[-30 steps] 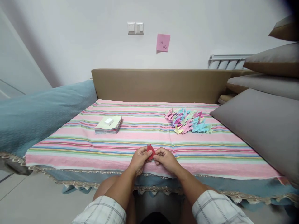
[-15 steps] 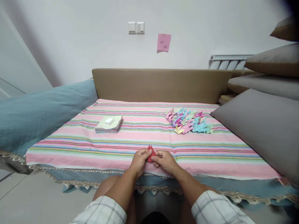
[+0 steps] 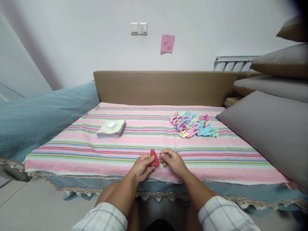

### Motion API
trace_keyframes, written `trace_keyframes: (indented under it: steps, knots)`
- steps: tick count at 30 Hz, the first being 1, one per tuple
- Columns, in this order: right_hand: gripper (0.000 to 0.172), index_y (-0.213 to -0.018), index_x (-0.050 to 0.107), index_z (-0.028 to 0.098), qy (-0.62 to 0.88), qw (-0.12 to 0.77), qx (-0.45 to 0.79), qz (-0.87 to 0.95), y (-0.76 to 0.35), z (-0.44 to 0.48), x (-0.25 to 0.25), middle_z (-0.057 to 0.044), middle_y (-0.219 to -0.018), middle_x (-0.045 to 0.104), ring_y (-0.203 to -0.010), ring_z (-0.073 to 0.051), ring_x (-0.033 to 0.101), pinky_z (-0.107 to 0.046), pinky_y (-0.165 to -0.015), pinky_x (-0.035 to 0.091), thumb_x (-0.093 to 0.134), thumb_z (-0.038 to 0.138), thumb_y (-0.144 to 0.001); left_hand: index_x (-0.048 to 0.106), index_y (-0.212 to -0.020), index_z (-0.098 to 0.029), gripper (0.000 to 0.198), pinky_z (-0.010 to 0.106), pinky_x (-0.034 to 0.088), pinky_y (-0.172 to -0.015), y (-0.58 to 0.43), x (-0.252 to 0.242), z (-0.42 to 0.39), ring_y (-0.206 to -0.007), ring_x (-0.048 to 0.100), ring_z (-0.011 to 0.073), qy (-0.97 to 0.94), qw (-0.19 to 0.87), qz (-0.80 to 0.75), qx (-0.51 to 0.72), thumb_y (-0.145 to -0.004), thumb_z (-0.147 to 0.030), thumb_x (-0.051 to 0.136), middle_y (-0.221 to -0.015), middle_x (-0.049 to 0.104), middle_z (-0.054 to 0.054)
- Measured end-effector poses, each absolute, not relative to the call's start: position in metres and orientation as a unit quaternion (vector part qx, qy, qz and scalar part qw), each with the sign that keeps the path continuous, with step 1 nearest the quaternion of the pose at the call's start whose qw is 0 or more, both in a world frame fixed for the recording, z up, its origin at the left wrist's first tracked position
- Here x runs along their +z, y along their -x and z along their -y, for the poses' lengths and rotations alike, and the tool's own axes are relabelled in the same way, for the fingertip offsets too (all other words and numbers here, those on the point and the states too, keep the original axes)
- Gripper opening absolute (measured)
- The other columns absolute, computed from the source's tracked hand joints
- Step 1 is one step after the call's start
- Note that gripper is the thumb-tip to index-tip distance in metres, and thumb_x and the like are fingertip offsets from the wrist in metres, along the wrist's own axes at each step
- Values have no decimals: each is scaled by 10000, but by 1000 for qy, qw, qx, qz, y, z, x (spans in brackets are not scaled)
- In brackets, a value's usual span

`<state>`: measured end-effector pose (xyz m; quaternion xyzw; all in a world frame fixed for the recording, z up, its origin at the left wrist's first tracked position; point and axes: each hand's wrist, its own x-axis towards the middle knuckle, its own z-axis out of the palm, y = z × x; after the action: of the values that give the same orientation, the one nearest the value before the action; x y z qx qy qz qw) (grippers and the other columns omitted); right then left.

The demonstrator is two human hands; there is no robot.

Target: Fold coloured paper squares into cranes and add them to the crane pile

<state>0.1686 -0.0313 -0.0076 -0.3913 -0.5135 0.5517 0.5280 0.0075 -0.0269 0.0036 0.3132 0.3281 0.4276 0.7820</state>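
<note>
A small piece of red folded paper [image 3: 154, 159], narrow and pointed at its top, stands between the thumb and fingers of my left hand [image 3: 143, 166]. The thumb presses on its front face and the fingers lie behind, out of sight. Just to the right of the paper is my right hand [image 3: 172, 162], with fingers bent and a little apart, thumb near the index finger. A small gap separates it from the paper, and nothing shows in it. Both hands are over the front part of the striped cloth [image 3: 79, 154].
Several colourful folded paper cranes [image 3: 192, 125] lie in a cluster at the back right. A stack of square paper [image 3: 110, 130] with a small white block [image 3: 111, 125] on top sits at the left. Grey cushions [image 3: 269, 128] are piled at the right, and a brown backrest [image 3: 166, 88] stands behind.
My right hand has let go of the red folded paper and moved slightly right and up. My left hand keeps hold of it, and more of its face shows.
</note>
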Motion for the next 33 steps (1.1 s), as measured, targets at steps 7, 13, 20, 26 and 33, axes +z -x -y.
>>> trace_keyframes:
  steps: [7, 13, 20, 26, 33]
  knots:
    - [292, -830, 635, 185, 322, 534, 635, 455, -167, 30, -11, 42, -622, 552, -509, -63, 443, -200, -496, 356, 758, 359, -630, 681, -808, -66, 322, 132, 495, -485, -8, -1, 30, -547, 625, 93, -351, 814, -291, 360, -595, -275, 802, -716, 685, 85]
    - [301, -824, 634, 190, 305, 517, 677, 425, -166, 33, -11, 47, -638, 551, -518, -55, 427, -192, -503, 327, 787, 323, -602, 692, -788, -68, 333, 129, 493, -483, -7, -2, 30, -533, 620, 88, -354, 816, -294, 349, -563, -276, 820, -696, 685, 84]
    - [296, -900, 634, 227, 287, 512, 670, 454, -166, 32, -13, 38, -698, 582, -573, -65, 492, -194, -540, 372, 756, 332, -651, 683, -724, -60, 326, 137, 474, -445, -5, -4, 30, -479, 594, 82, -352, 816, -294, 352, -530, -273, 835, -620, 661, 61]
    - [335, -1069, 630, 247, 353, 506, 477, 626, -177, 33, -9, -26, -947, 667, -860, -156, 604, -324, -823, 457, 650, 331, -745, 649, -623, -74, 306, 143, 443, -415, -5, -1, 29, -421, 546, 66, -358, 796, -335, 355, -500, -275, 845, -500, 595, 9]
    - [152, -911, 686, 249, 413, 485, 210, 741, -184, 35, 0, -37, -832, 700, -774, -188, 623, -337, -734, 479, 616, 265, -777, 648, -617, -82, 328, 157, 425, -442, -8, 2, 31, -432, 528, 60, -382, 765, -372, 362, -476, -299, 849, -514, 598, 6]
